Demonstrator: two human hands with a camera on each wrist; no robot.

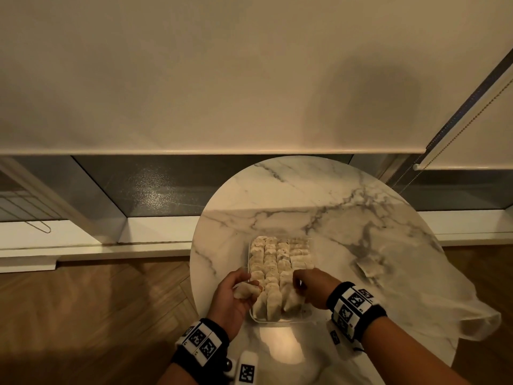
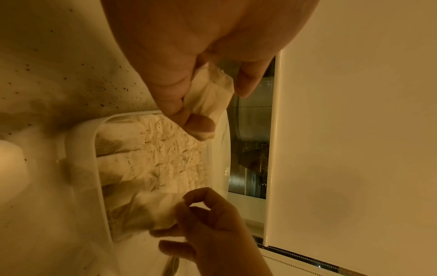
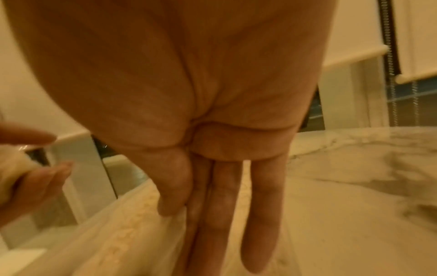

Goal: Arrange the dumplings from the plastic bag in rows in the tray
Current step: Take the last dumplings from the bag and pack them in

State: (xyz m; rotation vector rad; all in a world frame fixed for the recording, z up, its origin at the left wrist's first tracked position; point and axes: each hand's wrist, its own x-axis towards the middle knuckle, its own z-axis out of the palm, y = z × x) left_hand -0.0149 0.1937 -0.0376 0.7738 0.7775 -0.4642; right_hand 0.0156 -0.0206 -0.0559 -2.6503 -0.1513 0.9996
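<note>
A clear plastic tray (image 1: 277, 320) on the round marble table (image 1: 305, 195) holds several rows of pale dumplings (image 1: 270, 262). At the tray's near left corner my left hand (image 1: 249, 287) pinches one dumpling (image 1: 244, 292) between thumb and fingers, just above the rim; the left wrist view shows this dumpling (image 2: 208, 95) in the hand (image 2: 212, 104). My right hand (image 1: 299, 284) is over the near right rows, thumb and forefinger pinching a blurred dumpling (image 2: 156, 211) in the tray (image 2: 94, 149). In the right wrist view its fingers (image 3: 224, 205) point down beside the rim.
A crumpled clear plastic bag (image 1: 433, 295) lies on the table's right side and hangs over the edge, with one dumpling (image 1: 369, 266) showing inside. Beyond the table are a window sill and a lowered blind (image 1: 249, 79). Wooden floor lies to the left.
</note>
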